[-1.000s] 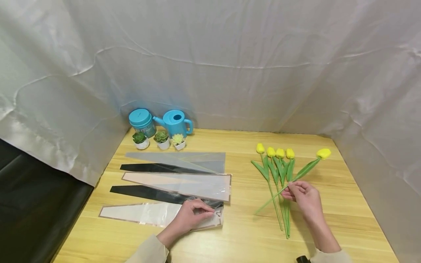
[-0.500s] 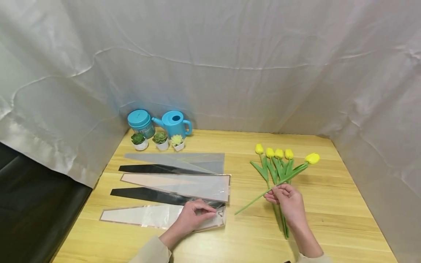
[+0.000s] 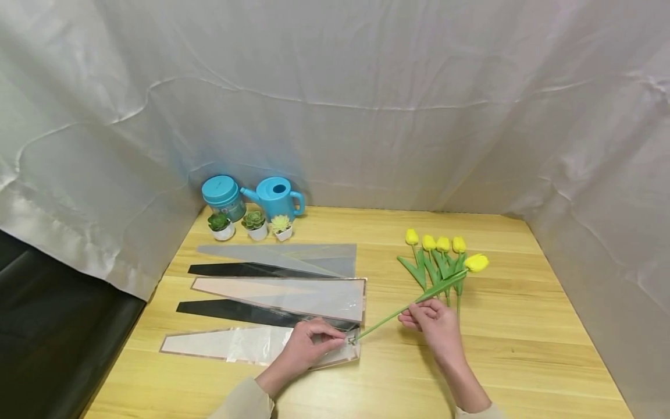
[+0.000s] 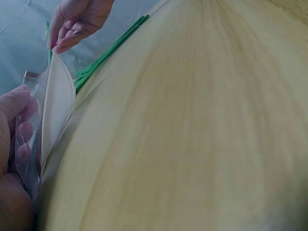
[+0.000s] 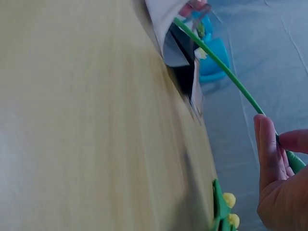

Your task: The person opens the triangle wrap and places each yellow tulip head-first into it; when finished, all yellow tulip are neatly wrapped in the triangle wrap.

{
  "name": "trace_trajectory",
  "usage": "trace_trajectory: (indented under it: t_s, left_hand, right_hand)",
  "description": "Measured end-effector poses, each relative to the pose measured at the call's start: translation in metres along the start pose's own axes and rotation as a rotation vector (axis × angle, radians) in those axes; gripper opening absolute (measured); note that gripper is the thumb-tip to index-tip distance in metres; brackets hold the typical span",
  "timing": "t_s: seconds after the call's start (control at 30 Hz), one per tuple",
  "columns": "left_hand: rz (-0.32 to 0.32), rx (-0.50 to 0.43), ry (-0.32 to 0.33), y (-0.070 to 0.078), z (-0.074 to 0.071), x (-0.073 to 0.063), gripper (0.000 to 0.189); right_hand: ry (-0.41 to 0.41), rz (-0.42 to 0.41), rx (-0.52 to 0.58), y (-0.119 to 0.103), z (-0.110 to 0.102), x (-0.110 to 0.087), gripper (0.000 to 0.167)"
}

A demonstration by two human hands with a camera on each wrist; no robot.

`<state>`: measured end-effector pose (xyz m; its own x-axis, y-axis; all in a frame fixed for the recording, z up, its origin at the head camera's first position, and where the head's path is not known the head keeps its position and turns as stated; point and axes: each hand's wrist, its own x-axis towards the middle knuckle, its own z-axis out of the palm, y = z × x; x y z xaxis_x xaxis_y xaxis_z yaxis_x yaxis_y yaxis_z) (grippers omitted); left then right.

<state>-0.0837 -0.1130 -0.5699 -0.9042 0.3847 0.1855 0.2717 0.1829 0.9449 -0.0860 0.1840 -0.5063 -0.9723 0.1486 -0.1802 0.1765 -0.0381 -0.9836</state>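
My left hand (image 3: 309,347) is at the right end of a flat, tapered flower wrapping sleeve (image 3: 204,343), white with a brown border. In the left wrist view its thumb and fingers grip the clear film (image 4: 34,130), which stands away from the curved white backing (image 4: 60,91), so the mouth gapes. My right hand (image 3: 438,331) pinches the green stem of a yellow tulip (image 3: 476,262) just below its leaf. The tulip slants, bloom up to the right, with its stem tip (image 5: 180,23) right at the sleeve's mouth.
Several yellow tulips (image 3: 442,244) lie behind my right hand. Beyond the held sleeve lie a black sleeve (image 3: 225,310), a pinkish one (image 3: 277,290) and grey ones (image 3: 314,251). Small potted succulents (image 3: 255,224), a blue watering can (image 3: 274,195) and a blue-lidded jar (image 3: 222,195) stand at the back left.
My right hand has carried the tulip leftward, from over the other tulips until its stem tip meets the sleeve's mouth. My left hand has stayed at the sleeve's end.
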Motion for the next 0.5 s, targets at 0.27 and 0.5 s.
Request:
trace_trajectory:
  t_s: [0.27, 0.5]
  left_hand:
    - [0.035, -0.016, 0.011, -0.001, 0.001, 0.0, 0.009]
    - [0.004, -0.01, 0.01, -0.001, 0.001, -0.001, 0.011]
  right_hand:
    - [-0.032, 0.068, 0.012, 0.007, 0.012, -0.005, 0.019]
    - [-0.035, 0.076, 0.019, 0.013, 0.021, -0.007, 0.015]
